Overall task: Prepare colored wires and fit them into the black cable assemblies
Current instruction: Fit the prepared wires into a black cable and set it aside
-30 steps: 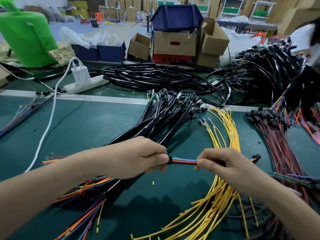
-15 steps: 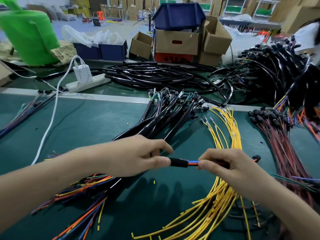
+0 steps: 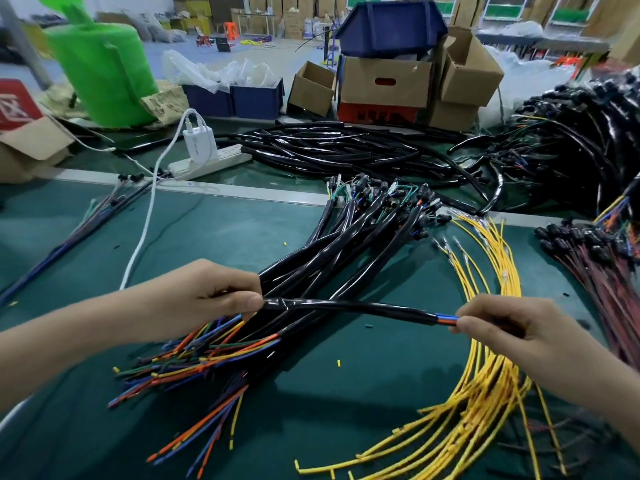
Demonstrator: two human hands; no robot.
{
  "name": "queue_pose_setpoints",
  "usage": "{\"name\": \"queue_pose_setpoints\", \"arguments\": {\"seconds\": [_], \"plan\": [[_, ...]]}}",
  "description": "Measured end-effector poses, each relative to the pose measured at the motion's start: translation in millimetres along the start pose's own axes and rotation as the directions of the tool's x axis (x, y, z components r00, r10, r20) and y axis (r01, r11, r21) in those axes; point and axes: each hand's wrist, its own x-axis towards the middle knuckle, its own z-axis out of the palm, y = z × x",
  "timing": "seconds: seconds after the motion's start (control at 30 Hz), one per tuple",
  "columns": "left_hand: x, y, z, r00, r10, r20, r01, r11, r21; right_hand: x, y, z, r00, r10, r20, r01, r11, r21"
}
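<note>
One black cable sleeve point(image 3: 349, 307) is held above the bench point(image 3: 69, 244), long axis nearly level and running left to right, its right end dipping slightly. Blue and orange wires point(image 3: 446, 319) emerge from that right end, so threading of this piece appears close to complete. The left hand point(image 3: 204, 296) has its grip pinched on the sleeve's left end; the right hand point(image 3: 502, 327) has its grip pinched on the protruding wires. Beneath lies a bundle of black assemblies point(image 3: 346, 251) with coloured leads; loose yellow wires point(image 3: 485, 341) remain unfitted, so much work is judged outstanding.
</note>
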Motion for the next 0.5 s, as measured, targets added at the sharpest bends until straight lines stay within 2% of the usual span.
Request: {"name": "queue_pose_setpoints", "arguments": {"seconds": [0.13, 0.2, 0.37, 0.5], "plan": [[2, 11, 0, 0.995, 0.046, -0.084, -0.04, 0.997, 0.069, 9, -13, 13, 0.999, -0.028, 0.033, 0.03, 0.998, -0.058], [5, 18, -1, 0.991, 0.108, -0.081, -0.095, 0.984, 0.151, 21, -27, 26, 0.996, -0.071, 0.048, 0.076, 0.992, -0.098], [6, 35, 3, 0.978, 0.198, -0.066, -0.18, 0.96, 0.216, 52, -59, 63, 0.977, -0.2, 0.07, 0.21, 0.959, -0.189], [3, 38, 0, 0.977, 0.212, -0.034, -0.2, 0.955, 0.219, 62, -73, 88, 0.963, -0.258, 0.077, 0.265, 0.959, -0.103]]}}
